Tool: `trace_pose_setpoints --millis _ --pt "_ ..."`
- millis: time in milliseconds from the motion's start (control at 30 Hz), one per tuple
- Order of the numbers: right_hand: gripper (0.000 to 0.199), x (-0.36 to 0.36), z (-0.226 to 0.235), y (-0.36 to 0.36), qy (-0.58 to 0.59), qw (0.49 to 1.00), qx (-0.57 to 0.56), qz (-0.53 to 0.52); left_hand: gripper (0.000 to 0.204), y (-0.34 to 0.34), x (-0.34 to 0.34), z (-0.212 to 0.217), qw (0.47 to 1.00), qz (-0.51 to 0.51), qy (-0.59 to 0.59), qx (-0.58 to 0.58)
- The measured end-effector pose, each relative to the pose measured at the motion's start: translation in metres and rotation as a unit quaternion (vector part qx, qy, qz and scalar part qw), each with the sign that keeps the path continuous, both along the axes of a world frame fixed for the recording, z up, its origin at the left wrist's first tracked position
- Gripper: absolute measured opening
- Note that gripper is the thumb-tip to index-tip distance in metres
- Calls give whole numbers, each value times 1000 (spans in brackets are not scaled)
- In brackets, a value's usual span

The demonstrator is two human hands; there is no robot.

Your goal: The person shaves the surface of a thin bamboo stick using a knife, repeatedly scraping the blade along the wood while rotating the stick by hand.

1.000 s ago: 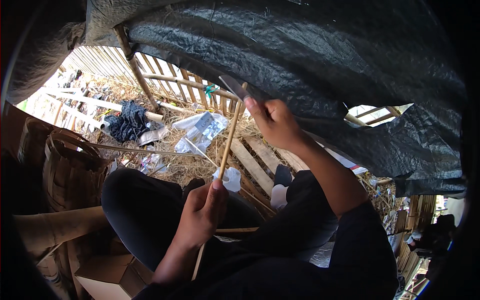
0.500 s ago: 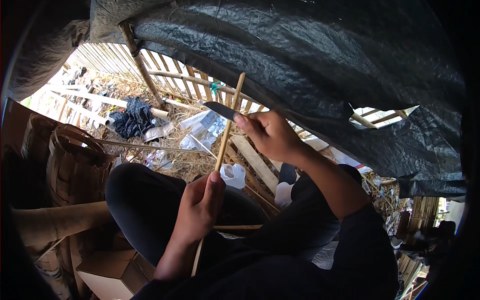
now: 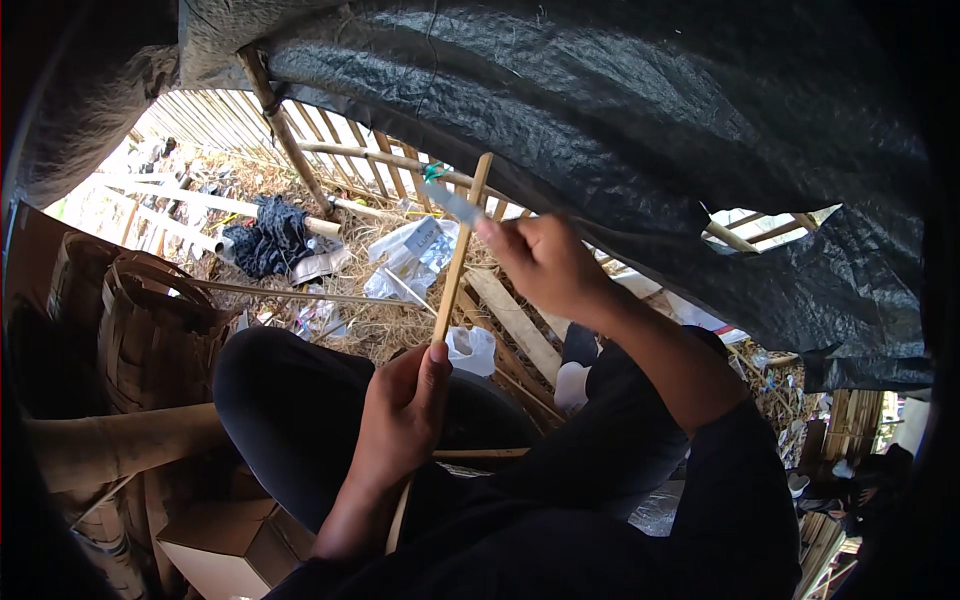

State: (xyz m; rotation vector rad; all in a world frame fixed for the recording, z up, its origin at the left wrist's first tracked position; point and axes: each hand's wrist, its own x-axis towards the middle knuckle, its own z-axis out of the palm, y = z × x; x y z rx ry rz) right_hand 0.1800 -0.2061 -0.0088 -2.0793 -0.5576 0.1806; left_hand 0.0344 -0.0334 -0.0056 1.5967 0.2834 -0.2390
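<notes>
My left hand (image 3: 405, 405) is wrapped round a thin bamboo strip (image 3: 456, 275), thumb on top. The strip slants up and away from me, and its lower end runs under my left wrist toward my lap. Around a knife handle, mostly hidden by the fingers, my right hand (image 3: 548, 262) is closed. The knife's blade (image 3: 452, 203) crosses the strip close to its far end and points up to the left; it is somewhat blurred and catches the light. Whether the edge bites into the strip I cannot tell.
A black tarp (image 3: 620, 130) hangs ahead and to the right, before a bamboo slat fence (image 3: 350, 150). Dark cloth (image 3: 275, 235), plastic bags (image 3: 470, 350) and wooden planks (image 3: 515, 320) lie on straw-covered ground. At my left are a woven basket (image 3: 150, 340), a thick bamboo pole (image 3: 130, 445) and a cardboard box (image 3: 225, 540).
The knife has shifted slightly up along the strip toward its far end, and its blade now looks bright instead of dark. My left hand keeps its hold almost in place.
</notes>
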Motion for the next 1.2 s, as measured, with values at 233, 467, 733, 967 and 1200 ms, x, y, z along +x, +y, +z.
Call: trace_pose_setpoints --millis 233,467,733,967,1200 --pt "56 20 1 -12 18 998 -38 -44 43 -3 0 7 999 1 -12 48" --pt "60 31 7 -10 4 997 -49 -56 43 -2 0 11 998 12 -2 59" --pt "62 35 2 -12 33 999 -16 -34 45 -10 4 14 982 102 63 -148" --pt "59 22 -1 -4 14 1000 -16 12 48 -4 8 11 995 44 68 -56" --pt "61 8 -24 2 11 999 18 40 48 -2 13 6 995 37 79 -47"
